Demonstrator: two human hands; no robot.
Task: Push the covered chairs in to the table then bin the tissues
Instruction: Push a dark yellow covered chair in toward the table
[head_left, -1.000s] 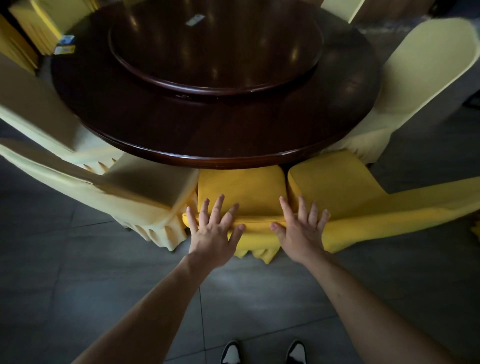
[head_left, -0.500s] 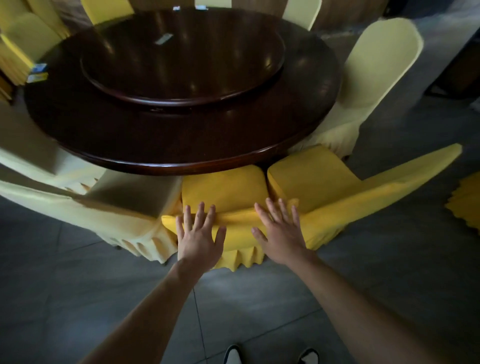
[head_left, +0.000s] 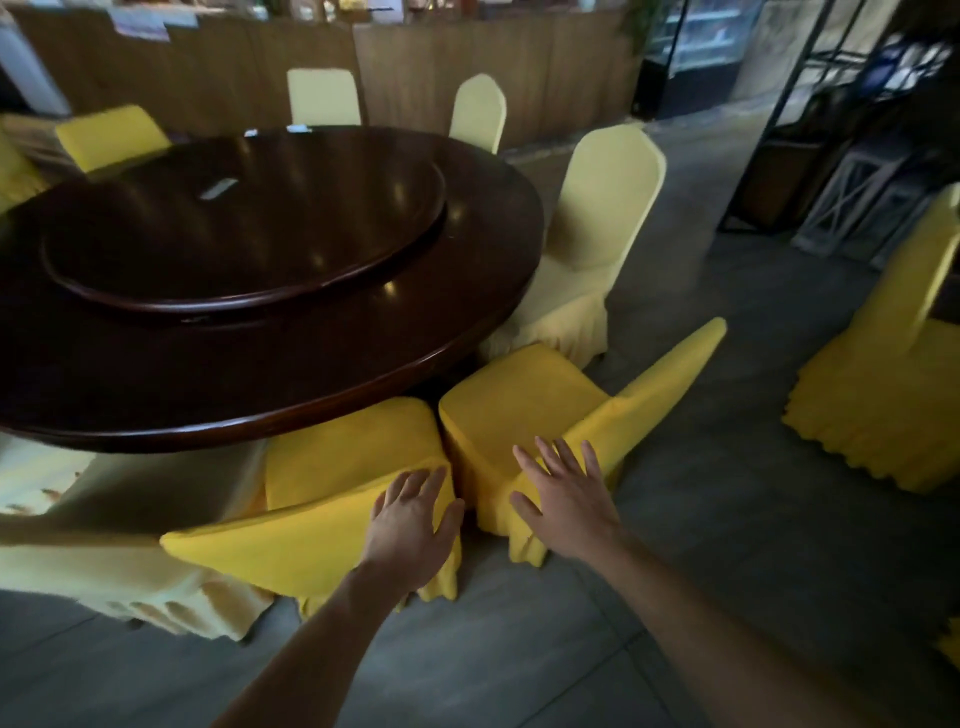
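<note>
A round dark wooden table (head_left: 395, 358) with a turntable (head_left: 244, 228) fills the left half of the view. Two bright yellow covered chairs stand at its near edge. My left hand (head_left: 410, 519) lies flat, fingers spread, on the back of the nearer chair (head_left: 311, 535), whose seat is tucked under the table rim. My right hand (head_left: 566, 493) hovers with fingers spread over the back of the second chair (head_left: 524, 405), which is angled to the right. A small white tissue or paper (head_left: 218, 188) lies on the turntable, and more pale bits (head_left: 298, 128) sit at the far rim.
Pale yellow covered chairs ring the table: one at right (head_left: 597, 244), two at the far side (head_left: 323, 96), one at near left (head_left: 130, 566). A separate yellow chair (head_left: 893, 374) stands apart at right. Grey tiled floor (head_left: 701, 519), wooden partition behind, metal shelving at upper right.
The view has swung right and lifted. My right hand has left the nearer chair's back and moved over to the second chair. My left hand has slid to the nearer chair's right end.
</note>
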